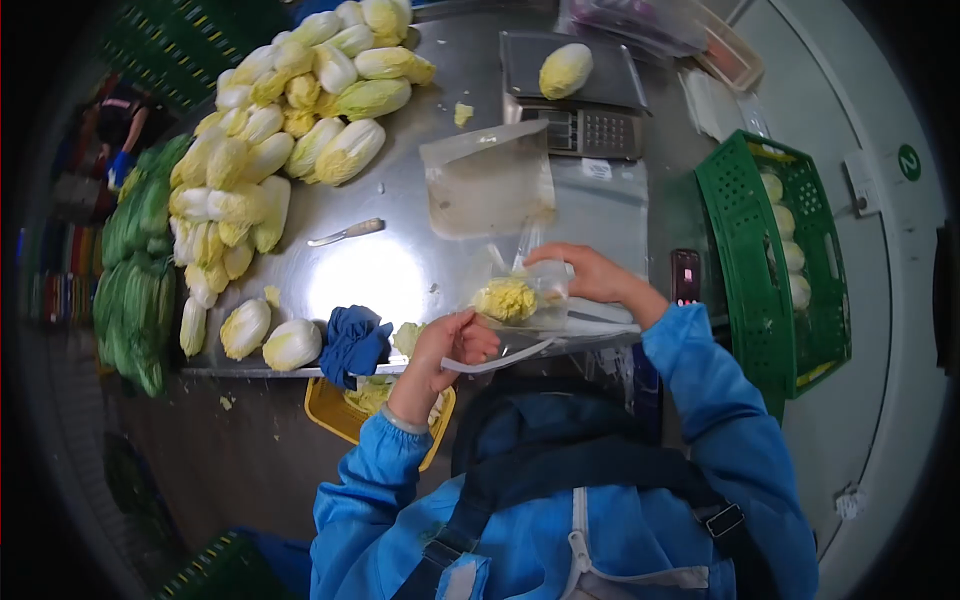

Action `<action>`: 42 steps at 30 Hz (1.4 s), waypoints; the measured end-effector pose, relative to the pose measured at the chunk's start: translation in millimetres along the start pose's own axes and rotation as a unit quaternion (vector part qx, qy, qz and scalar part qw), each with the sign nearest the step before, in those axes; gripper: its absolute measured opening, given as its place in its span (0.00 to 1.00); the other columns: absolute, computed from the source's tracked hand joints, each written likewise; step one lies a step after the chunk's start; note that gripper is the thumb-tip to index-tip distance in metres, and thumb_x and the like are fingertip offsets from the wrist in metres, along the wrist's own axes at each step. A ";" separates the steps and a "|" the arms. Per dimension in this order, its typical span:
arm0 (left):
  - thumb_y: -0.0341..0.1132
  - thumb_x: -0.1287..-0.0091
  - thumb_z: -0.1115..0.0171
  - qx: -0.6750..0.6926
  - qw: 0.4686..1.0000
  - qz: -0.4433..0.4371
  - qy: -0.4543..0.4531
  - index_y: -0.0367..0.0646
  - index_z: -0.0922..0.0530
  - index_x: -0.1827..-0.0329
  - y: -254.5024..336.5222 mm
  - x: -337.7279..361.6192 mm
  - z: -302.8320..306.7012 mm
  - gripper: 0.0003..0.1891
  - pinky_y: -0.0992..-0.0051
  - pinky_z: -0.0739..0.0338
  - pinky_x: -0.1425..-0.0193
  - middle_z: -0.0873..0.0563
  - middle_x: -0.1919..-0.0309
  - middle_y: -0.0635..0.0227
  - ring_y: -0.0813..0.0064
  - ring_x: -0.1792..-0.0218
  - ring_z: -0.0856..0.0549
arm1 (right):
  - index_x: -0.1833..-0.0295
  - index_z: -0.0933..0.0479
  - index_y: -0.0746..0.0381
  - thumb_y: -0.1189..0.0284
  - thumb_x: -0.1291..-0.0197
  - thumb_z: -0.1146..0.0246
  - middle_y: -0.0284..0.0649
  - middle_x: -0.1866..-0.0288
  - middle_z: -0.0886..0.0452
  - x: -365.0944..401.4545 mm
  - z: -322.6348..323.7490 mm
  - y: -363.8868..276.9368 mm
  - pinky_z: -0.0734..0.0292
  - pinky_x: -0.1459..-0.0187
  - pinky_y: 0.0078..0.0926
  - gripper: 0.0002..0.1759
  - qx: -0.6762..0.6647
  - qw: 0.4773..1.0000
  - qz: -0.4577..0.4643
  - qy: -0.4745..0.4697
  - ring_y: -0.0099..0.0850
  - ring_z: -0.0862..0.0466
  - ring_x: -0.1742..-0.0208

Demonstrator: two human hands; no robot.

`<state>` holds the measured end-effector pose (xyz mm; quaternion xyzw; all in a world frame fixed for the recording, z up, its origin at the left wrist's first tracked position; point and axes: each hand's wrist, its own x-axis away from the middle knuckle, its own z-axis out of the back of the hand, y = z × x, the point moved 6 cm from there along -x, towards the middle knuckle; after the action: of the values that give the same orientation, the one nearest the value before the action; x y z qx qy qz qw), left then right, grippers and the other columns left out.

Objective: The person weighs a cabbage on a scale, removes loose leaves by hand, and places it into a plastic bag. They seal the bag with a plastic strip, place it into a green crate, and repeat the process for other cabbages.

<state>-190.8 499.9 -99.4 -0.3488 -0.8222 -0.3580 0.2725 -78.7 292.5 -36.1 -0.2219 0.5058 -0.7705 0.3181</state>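
A yellow-topped cabbage [507, 299] lies inside a clear bag [550, 297] at the near edge of the bench [405, 225], between the two hands. The right hand [590, 274] pinches the bag from its far right side. The left hand [460, 345] is curled, palm up, at the near left — whether it grips the film cannot be told. Farther off, a scale [590, 120] carries another cabbage [566, 71]; a knife [347, 232] lies left, beyond a blue cloth [355, 345].
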 end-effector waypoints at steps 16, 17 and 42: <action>0.47 0.22 0.56 -0.043 0.991 -0.010 0.127 0.34 0.26 0.46 -177.2 27.1 2.5 0.22 0.67 0.19 0.49 0.13 0.58 0.54 0.63 0.55 0.13 | 0.59 0.17 0.59 0.74 0.48 0.36 0.38 0.49 0.18 203.6 -30.9 50.9 0.28 0.41 0.38 0.09 0.307 0.943 -0.022 0.130 0.42 0.24 0.42; 0.43 0.22 0.56 -0.094 0.988 -0.037 0.115 0.37 0.26 0.45 -179.6 32.5 2.6 0.19 0.67 0.19 0.49 0.13 0.57 0.55 0.64 0.55 0.13 | 0.58 0.18 0.59 0.73 0.47 0.36 0.38 0.50 0.18 199.2 -35.7 25.9 0.27 0.41 0.38 0.10 0.310 0.942 0.002 0.126 0.42 0.24 0.43; 0.37 0.21 0.58 -0.083 0.985 -0.053 0.145 0.40 0.33 0.33 -175.7 58.4 -15.0 0.19 0.65 0.17 0.49 0.16 0.53 0.54 0.63 0.53 0.14 | 0.57 0.21 0.59 0.67 0.48 0.32 0.36 0.62 0.23 167.3 -129.7 -55.2 0.25 0.56 0.36 0.13 0.190 0.973 0.129 -0.016 0.39 0.24 0.57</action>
<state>-358.4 422.4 -119.8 -0.2702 -0.7588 -0.4854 0.3399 -296.5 271.5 -32.5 -0.1025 0.3693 -0.8012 0.4596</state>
